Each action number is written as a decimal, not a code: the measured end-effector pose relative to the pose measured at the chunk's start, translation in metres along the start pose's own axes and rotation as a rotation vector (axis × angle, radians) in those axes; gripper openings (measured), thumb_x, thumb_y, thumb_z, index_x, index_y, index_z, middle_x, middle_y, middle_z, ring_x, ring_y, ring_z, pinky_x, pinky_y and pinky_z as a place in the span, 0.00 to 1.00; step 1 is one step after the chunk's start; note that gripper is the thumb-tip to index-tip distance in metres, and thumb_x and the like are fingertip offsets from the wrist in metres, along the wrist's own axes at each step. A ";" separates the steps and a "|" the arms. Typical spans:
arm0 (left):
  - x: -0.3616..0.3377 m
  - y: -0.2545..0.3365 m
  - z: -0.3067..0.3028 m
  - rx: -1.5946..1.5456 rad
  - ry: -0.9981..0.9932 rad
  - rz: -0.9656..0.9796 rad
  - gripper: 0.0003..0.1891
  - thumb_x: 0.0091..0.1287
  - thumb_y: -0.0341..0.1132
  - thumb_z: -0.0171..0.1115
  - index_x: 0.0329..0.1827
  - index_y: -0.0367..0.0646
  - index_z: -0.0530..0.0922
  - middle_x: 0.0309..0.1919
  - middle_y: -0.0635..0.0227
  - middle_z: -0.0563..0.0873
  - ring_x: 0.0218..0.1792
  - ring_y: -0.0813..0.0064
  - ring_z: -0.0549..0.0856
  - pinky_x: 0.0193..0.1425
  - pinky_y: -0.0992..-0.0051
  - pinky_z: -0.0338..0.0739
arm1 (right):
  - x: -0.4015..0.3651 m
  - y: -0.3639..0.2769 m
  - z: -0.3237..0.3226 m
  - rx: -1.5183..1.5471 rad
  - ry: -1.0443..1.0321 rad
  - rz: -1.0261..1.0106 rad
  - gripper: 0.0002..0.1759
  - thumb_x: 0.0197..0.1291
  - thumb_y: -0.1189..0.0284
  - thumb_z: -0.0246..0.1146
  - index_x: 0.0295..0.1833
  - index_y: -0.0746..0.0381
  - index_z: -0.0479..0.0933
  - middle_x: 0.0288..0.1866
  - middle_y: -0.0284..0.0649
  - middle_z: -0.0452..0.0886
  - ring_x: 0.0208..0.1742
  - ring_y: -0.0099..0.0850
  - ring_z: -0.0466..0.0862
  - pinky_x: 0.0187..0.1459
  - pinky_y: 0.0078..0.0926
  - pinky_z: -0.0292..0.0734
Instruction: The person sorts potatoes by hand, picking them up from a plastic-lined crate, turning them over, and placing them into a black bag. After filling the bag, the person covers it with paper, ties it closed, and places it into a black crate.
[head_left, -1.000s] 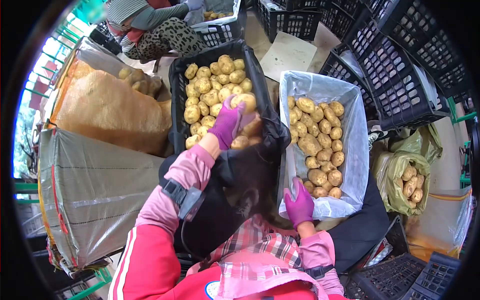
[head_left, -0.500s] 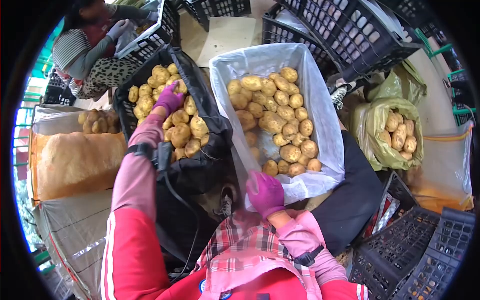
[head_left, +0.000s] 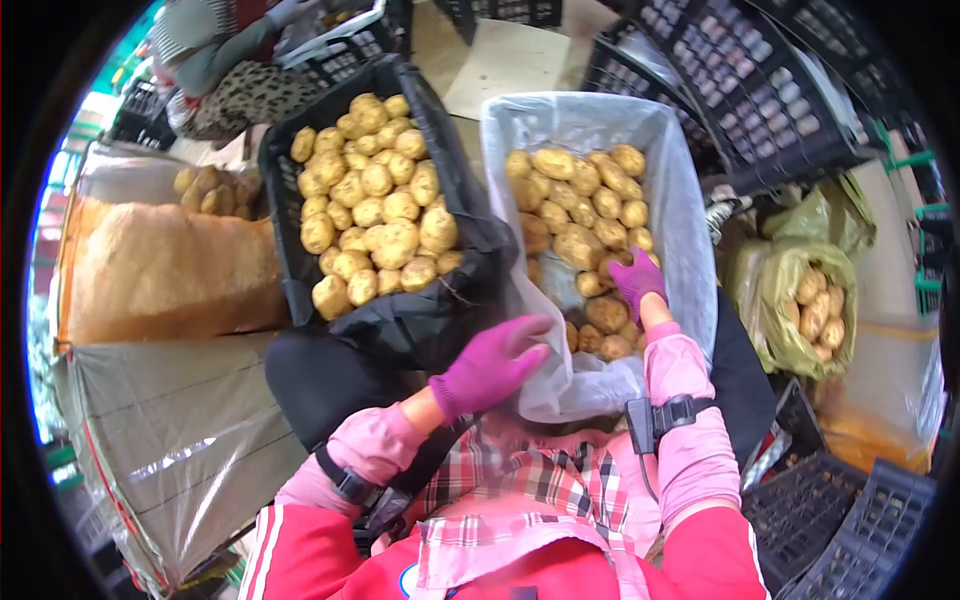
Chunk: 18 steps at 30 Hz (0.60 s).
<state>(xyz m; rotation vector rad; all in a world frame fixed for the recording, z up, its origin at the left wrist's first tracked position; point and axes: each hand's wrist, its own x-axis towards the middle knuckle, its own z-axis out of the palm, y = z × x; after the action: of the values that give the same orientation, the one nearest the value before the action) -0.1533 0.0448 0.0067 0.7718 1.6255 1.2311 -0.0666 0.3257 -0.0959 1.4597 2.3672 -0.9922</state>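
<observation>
My right hand point(head_left: 637, 278), in a purple glove, reaches into the crate with the white plastic liner point(head_left: 694, 220). Its fingers are spread over the potatoes point(head_left: 578, 247) on the right side, touching them; the fingertips are partly hidden among them. My left hand point(head_left: 490, 367), gloved the same way, hovers by the near left corner of that liner, fingers apart and holding nothing. To the left stands a black crate with a dark liner point(head_left: 282, 225), heaped with yellowish potatoes point(head_left: 376, 180).
A green bag point(head_left: 752, 315) of potatoes point(head_left: 818, 308) is at the right, with black crates point(head_left: 810, 500) below it. More crates point(head_left: 750, 90) stand at the back. An orange mesh sack point(head_left: 180, 270) is on the left. Another person point(head_left: 240, 95) sits at upper left.
My left hand has come out of the black crate towards me. My right hand has left the liner's near edge and gone in among the potatoes. The view has shifted.
</observation>
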 end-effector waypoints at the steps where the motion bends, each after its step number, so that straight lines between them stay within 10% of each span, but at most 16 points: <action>1: 0.005 -0.001 0.000 -0.099 -0.027 -0.031 0.21 0.72 0.32 0.58 0.67 0.35 0.72 0.61 0.62 0.80 0.62 0.75 0.77 0.67 0.75 0.70 | 0.018 0.006 0.016 -0.070 -0.012 -0.015 0.36 0.57 0.56 0.68 0.69 0.59 0.69 0.60 0.54 0.80 0.63 0.46 0.79 0.61 0.38 0.75; 6: 0.018 -0.009 -0.007 -0.135 0.022 -0.007 0.22 0.72 0.35 0.60 0.66 0.35 0.72 0.58 0.56 0.81 0.59 0.68 0.81 0.63 0.71 0.76 | 0.030 0.011 0.073 -0.343 0.032 0.111 0.39 0.53 0.65 0.71 0.72 0.46 0.67 0.65 0.54 0.75 0.65 0.51 0.77 0.63 0.45 0.74; 11: 0.020 -0.012 -0.006 -0.262 0.042 0.015 0.30 0.72 0.32 0.60 0.75 0.37 0.61 0.66 0.59 0.75 0.67 0.71 0.74 0.70 0.72 0.68 | 0.002 -0.002 0.023 0.622 -0.398 0.056 0.40 0.57 0.61 0.73 0.73 0.56 0.65 0.51 0.40 0.81 0.40 0.28 0.85 0.40 0.27 0.83; 18: 0.015 0.017 -0.010 -0.445 -0.031 -0.015 0.35 0.74 0.42 0.59 0.79 0.44 0.54 0.67 0.62 0.73 0.61 0.74 0.77 0.58 0.74 0.79 | -0.143 -0.075 -0.030 0.702 -0.262 -0.544 0.32 0.72 0.59 0.59 0.76 0.59 0.61 0.59 0.43 0.79 0.53 0.31 0.84 0.51 0.26 0.81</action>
<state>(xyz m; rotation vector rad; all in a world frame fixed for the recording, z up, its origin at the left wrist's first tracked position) -0.1693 0.0594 0.0195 0.4933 1.2619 1.4917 -0.0536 0.2192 0.0287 0.7242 2.3610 -2.1581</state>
